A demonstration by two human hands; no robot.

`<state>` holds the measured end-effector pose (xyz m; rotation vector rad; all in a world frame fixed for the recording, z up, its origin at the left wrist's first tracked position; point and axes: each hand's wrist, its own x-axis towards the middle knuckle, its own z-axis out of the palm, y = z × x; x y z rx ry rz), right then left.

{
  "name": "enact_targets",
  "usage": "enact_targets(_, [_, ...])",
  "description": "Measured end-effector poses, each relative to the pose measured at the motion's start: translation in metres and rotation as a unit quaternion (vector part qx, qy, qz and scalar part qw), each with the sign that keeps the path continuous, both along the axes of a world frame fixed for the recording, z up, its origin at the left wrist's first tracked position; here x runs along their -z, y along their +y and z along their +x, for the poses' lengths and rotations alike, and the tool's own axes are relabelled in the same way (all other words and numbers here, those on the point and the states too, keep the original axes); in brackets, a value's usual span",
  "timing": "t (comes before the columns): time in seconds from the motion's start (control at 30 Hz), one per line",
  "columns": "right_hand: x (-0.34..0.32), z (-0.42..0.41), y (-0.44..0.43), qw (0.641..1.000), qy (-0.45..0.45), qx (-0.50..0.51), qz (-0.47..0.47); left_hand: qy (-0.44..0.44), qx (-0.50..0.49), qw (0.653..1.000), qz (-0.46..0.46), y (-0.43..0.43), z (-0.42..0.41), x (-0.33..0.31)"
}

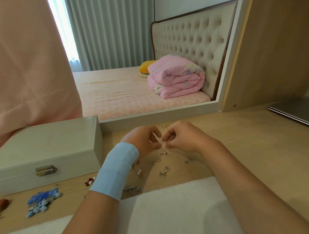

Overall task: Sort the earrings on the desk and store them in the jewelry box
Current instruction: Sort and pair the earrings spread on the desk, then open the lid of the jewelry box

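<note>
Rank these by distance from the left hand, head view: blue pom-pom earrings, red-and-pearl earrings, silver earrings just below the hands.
1. Silver earrings: just below the left hand, toward the camera.
2. Red-and-pearl earrings: left of the taped wrist.
3. Blue pom-pom earrings: farthest left, near the front.

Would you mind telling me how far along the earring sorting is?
Nothing looks stored: the jewelry box is closed. The left hand and right hand pinch a tiny item between them. Silver earrings and blue pom-pom earrings lie loose on the desk.
</note>
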<state>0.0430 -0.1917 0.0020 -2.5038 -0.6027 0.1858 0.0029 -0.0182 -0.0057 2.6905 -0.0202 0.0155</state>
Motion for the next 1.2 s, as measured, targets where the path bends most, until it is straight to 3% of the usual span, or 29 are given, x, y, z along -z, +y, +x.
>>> enact_targets(0.33, [-0.062, -0.047, 0.048, 0.987, -0.099, -0.084, 0.097, -0.136, -0.056, 0.987, -0.059, 0.052, -0.075, -0.051])
enact_targets(0.47, [-0.073, -0.084, 0.100, 0.980, -0.120, -0.146, 0.057, -0.161, -0.145, 0.976, -0.034, 0.102, -0.131, -0.056])
enact_targets(0.63, [-0.062, -0.118, 0.157, 0.962, -0.178, -0.205, -0.038, -0.105, -0.287, 0.952, -0.013, 0.158, -0.192, -0.032])
enact_targets(0.7, [-0.052, -0.127, 0.179, 0.959, -0.160, -0.229, -0.038, -0.089, -0.331, 0.939, -0.022, 0.170, -0.209, -0.018])
enact_targets(0.9, [-0.026, -0.125, 0.213, 0.950, -0.166, -0.235, -0.119, -0.078, -0.401, 0.911, -0.056, 0.158, -0.208, 0.006])
enact_targets(1.2, [-0.007, -0.110, 0.221, 0.964, -0.137, -0.209, -0.093, -0.146, -0.499, 0.851, -0.074, 0.142, -0.171, 0.026])
